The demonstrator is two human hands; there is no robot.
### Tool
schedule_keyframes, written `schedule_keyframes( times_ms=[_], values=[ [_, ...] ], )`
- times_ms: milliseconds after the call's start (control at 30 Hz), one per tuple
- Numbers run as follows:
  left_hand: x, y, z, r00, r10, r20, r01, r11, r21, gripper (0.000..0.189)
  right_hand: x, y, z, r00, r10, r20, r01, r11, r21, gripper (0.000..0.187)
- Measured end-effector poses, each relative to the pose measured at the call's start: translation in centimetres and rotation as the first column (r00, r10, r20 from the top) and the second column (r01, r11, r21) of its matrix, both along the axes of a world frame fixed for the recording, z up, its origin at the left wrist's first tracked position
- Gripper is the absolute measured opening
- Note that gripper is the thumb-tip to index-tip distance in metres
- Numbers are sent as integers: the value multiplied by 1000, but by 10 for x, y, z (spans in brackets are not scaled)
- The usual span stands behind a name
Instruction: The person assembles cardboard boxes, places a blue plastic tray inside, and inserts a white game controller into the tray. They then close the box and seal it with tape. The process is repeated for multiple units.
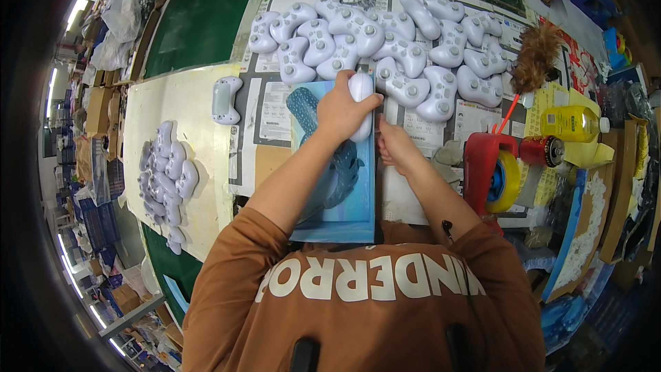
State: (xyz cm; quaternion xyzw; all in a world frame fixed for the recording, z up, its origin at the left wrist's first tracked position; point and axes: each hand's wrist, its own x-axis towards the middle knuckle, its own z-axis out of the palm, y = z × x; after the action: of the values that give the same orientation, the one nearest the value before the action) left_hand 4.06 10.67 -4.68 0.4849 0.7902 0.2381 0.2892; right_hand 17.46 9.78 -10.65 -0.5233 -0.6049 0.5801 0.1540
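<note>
A white game controller (361,85) stands on its edge in my left hand (343,108), whose fingers and thumb close around it. Beneath it lies a blue tray with a printed spotted pattern (333,217), its raised right side next to the controller. My right hand (395,144) is just right of that side, fingers curled close to it; whether they pinch something small there is hard to tell. Beyond both hands, many white controllers (356,28) are spread over printed cardboard sheets. One more controller (226,101) lies alone to the left.
At left, a pile of controllers (168,175) rests on a pale board. To the right are a red tape dispenser (477,165) with yellow tape, a dark red can (541,151), a bottle of yellow liquid (570,124) and a brown fluffy duster (537,57). Cardboard pieces stand at far right.
</note>
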Motion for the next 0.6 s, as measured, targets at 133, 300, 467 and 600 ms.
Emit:
schedule_keyframes(
  times_ms=[133, 300, 467, 600],
  values=[
    [0, 0, -3, 1000, -12, -4, 12, 1000, 17, 72, 1, -2, 1, 998, -64, -16, 65, 899, 434, 47],
    [0, 1, -4, 1000, -11, -14, 11, 1000, 20, 72, -2, 2, -9, 982, -117, -146, 89, 979, -184, 37],
    [1, 2, -3, 1000, -12, -18, 12, 1000, 18, 73, 4, 7, -16, 928, -205, -312, 76, 922, -379, 40],
    [2, 3, -1, 1000, 8, -13, -8, 1000, -27, 71, 8, 6, -14, 959, -127, -253, 97, 987, -127, 32]
  ],
)
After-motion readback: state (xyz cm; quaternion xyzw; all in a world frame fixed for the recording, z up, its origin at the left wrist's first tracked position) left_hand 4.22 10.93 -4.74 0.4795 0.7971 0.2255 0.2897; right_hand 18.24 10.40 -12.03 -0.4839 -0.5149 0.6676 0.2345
